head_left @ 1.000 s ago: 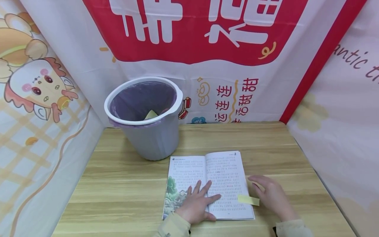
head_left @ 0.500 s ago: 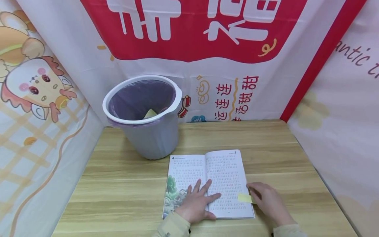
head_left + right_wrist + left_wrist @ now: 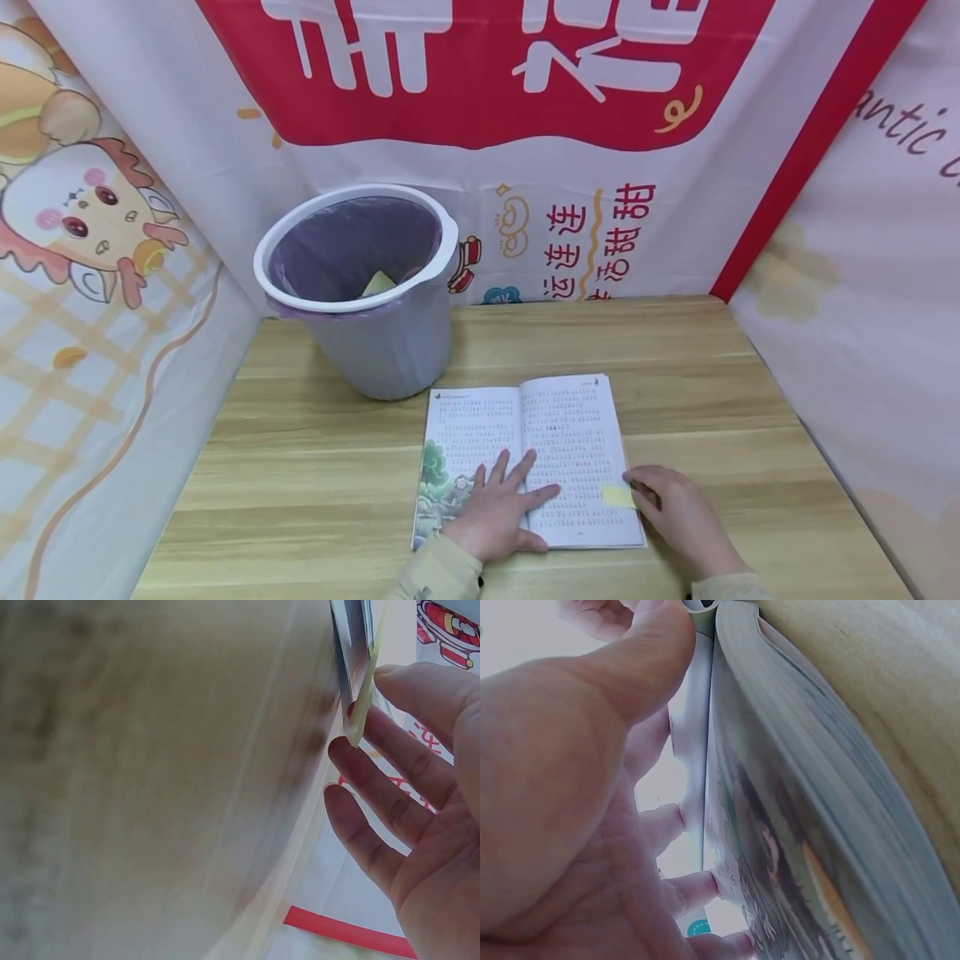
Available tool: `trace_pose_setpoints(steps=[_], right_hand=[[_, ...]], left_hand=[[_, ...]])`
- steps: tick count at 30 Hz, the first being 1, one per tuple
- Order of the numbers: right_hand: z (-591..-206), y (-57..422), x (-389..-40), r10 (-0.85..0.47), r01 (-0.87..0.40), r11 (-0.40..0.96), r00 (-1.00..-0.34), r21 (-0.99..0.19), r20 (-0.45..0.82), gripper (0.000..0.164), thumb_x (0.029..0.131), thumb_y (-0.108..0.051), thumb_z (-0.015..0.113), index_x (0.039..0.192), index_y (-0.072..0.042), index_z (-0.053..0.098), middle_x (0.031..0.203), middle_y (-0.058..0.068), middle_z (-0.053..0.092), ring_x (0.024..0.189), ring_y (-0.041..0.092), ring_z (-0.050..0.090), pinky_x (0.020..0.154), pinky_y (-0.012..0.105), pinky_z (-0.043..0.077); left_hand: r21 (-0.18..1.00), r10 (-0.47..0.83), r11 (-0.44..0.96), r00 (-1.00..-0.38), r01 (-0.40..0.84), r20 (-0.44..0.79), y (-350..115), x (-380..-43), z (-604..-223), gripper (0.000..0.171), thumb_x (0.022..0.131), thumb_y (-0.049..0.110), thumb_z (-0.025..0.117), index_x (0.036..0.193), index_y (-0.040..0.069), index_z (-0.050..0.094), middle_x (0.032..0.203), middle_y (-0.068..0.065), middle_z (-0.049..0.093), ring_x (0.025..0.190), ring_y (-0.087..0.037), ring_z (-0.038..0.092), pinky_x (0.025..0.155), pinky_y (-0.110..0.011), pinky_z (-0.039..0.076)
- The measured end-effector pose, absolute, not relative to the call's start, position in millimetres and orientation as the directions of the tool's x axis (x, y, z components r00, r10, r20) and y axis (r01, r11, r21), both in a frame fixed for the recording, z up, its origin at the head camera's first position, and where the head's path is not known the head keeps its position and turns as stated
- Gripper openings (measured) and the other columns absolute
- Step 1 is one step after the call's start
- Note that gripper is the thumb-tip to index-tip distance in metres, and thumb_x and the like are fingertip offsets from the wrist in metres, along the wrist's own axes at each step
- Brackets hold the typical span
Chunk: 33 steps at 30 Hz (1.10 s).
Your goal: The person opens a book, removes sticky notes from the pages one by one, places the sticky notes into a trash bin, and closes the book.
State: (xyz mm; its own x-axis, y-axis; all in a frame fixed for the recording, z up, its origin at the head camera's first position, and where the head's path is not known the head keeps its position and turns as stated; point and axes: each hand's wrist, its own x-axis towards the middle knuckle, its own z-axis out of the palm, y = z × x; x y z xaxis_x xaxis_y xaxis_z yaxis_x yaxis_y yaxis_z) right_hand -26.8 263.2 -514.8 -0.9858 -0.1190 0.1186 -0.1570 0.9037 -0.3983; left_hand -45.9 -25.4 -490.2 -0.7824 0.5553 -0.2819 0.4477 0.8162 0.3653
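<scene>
An open book (image 3: pixel 570 433) with printed text lies flat on the wooden table. Across its spine, my left hand (image 3: pixel 495 510) presses with spread fingers, holding the pages down; the left wrist view shows the book's thick page edges (image 3: pixel 832 772) beside that palm. A yellow sticky note (image 3: pixel 618 497) sits on the lower right page and reaches the page's outer edge. My right hand (image 3: pixel 678 510) pinches the outer end of this note between thumb and index finger. In the right wrist view, the note (image 3: pixel 364 705) stands between thumb and fingertips, close to the book's edge.
Behind the book, to the left, stands a grey bin (image 3: pixel 382 354) with a white rim and purple liner. A piece of yellow paper (image 3: pixel 378 283) lies inside it. Printed cloth panels (image 3: pixel 480 167) enclose the wooden table (image 3: pixel 300 467) on the left, back and right.
My right hand has moved slightly left and closed its thumb and index finger on the sticky note's outer end. The left hand stays on the book.
</scene>
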Motion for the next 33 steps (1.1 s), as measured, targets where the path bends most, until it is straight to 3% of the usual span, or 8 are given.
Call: trace_pose_setpoints(steps=[12,23,33], right_hand=[[-511,265,-15,-0.134,-0.175,0.915,-0.982,-0.364,0.137,0.024,0.077,-0.016,0.078,0.101,-0.013,0.077,0.105,0.004,0.075,0.1,0.026,0.071,0.087,0.043,0.054],[-510,262,-9,-0.179,-0.222,0.926,-0.97,-0.306,0.163,0.032,0.072,-0.014,0.082,0.103,-0.011,0.077,0.104,0.005,0.075,0.097,0.025,0.072,0.085,0.04,0.055],[-507,264,-7,-0.21,-0.289,0.918,-0.935,-0.273,0.286,0.029,0.069,-0.013,0.084,0.098,-0.014,0.078,0.099,0.003,0.076,0.09,0.021,0.073,0.08,0.038,0.057]], left_hand=[[0.38,0.557,0.813,-0.78,0.441,-0.286,-26,-47,-488,0.078,0.068,0.063,0.067,0.142,0.051,0.045,0.165,-0.001,0.018,0.15,-0.043,0.017,0.111,-0.066,0.023],[0.387,0.558,0.811,-0.779,0.438,-0.287,-26,-47,-487,0.077,0.069,0.062,0.068,0.142,0.049,0.046,0.165,-0.002,0.018,0.149,-0.044,0.016,0.111,-0.067,0.021],[0.372,0.553,0.816,-0.783,0.442,-0.285,-26,-45,-484,0.078,0.068,0.062,0.069,0.141,0.05,0.046,0.165,-0.001,0.02,0.149,-0.043,0.019,0.111,-0.066,0.023]])
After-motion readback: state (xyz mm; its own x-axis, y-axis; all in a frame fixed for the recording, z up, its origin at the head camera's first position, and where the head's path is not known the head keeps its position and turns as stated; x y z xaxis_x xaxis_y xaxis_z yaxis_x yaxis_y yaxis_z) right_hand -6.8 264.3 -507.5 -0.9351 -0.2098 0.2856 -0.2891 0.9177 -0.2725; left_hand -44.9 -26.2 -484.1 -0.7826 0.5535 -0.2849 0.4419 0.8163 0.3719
